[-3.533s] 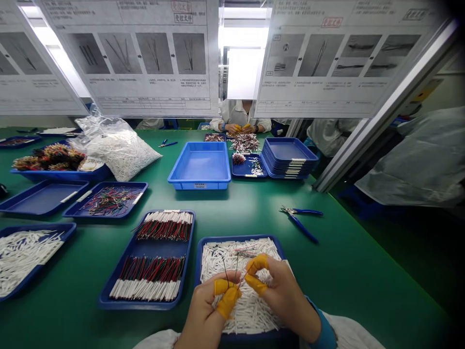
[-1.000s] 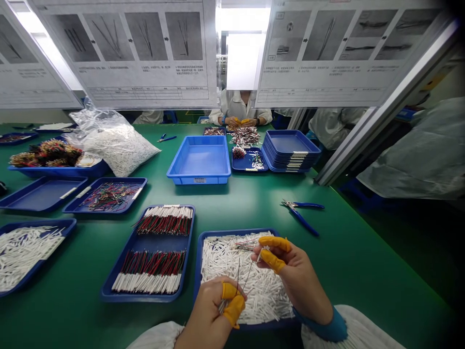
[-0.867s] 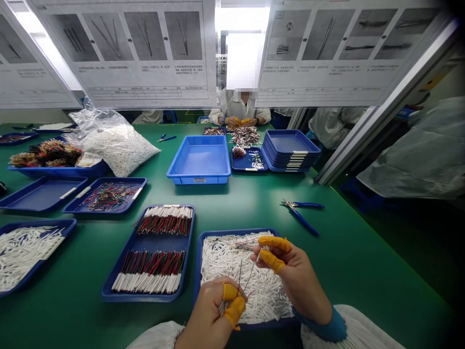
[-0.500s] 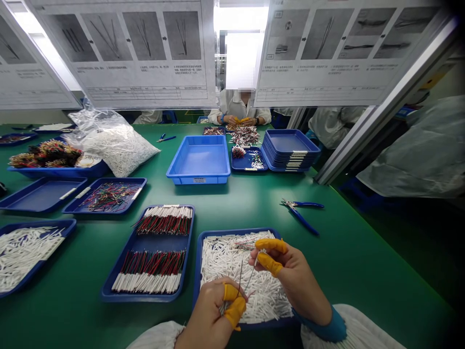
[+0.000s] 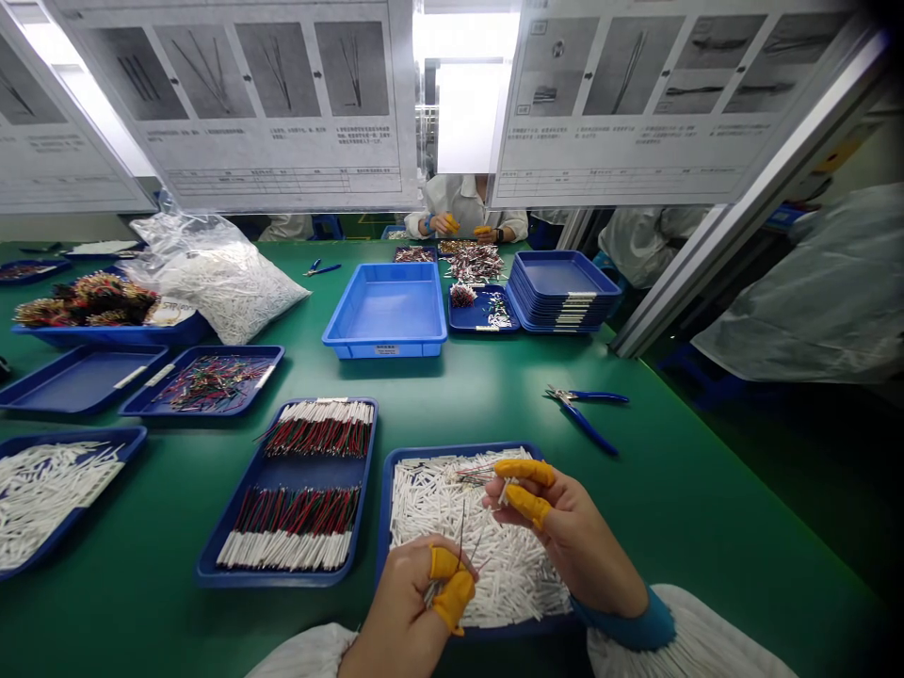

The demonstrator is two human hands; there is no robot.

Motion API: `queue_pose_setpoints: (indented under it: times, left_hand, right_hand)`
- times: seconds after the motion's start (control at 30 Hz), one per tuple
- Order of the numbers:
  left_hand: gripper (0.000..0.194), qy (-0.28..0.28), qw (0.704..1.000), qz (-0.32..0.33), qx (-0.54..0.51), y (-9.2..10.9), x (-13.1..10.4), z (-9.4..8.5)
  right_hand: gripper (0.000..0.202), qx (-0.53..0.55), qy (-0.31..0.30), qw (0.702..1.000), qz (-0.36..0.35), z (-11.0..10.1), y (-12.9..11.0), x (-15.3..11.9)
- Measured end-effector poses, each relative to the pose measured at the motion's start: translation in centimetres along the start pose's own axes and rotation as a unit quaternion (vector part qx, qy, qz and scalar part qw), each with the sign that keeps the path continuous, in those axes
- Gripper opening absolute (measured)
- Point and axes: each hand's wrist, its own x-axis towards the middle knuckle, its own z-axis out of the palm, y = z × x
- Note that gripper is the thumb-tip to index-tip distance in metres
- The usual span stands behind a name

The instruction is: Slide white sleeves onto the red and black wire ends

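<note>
My left hand (image 5: pixel 416 598), in yellow finger cots, is closed in a pinch on thin wires (image 5: pixel 461 535); their dark ends stick up from between thumb and forefinger. My right hand (image 5: pixel 565 527) is up and to the right of it, with finger cots on too. Between its thumb and forefinger shows a short white tube (image 5: pixel 504 491). Both hands are over a blue tray (image 5: pixel 387 499) heaped with loose white tubes (image 5: pixel 438 504). Several red and dark wires (image 5: pixel 476 473) show just left of my right fingertips; whether they are held or lying there I cannot tell.
A tray of sleeved wires in two rows (image 5: pixel 282 469) is at left. Cutting pliers (image 5: pixel 583 419) lie at right. Beyond are a blue bin (image 5: pixel 385 306), stacked trays (image 5: pixel 565 292) and a bag of white tubes (image 5: pixel 226 278). A co-worker (image 5: pixel 466 212) sits opposite; printed sheets (image 5: pixel 240 104) hang above.
The wires in my left hand now stand apart from my right fingers; before, one reached up to them. My right hand has shifted slightly left. The co-worker's hands have moved apart.
</note>
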Motion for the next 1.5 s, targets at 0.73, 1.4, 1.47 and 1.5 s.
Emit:
queue_pose_setpoints:
  times: [0.73,1.4,1.47,1.5]
  left_hand:
    - [0.017,-0.026,0.998,0.018,0.055,0.53,-0.24,0.39]
    - [0.016,-0.039,0.997,0.032,0.051,0.24,-0.11,0.41]
    - [0.016,-0.034,0.997,0.034,0.052,0.20,-0.11,0.42]
    - [0.016,-0.032,0.997,0.035,0.053,0.16,-0.13,0.43]
  right_hand:
    - [0.019,0.016,-0.052,0.998,-0.017,0.09,0.60,-0.07]
    - [0.013,-0.025,-0.082,0.996,-0.035,0.28,0.40,-0.20]
    - [0.012,-0.031,-0.094,0.995,-0.032,0.26,0.31,-0.24]
    - [0.012,-0.036,-0.099,0.994,-0.031,0.22,0.29,-0.24]
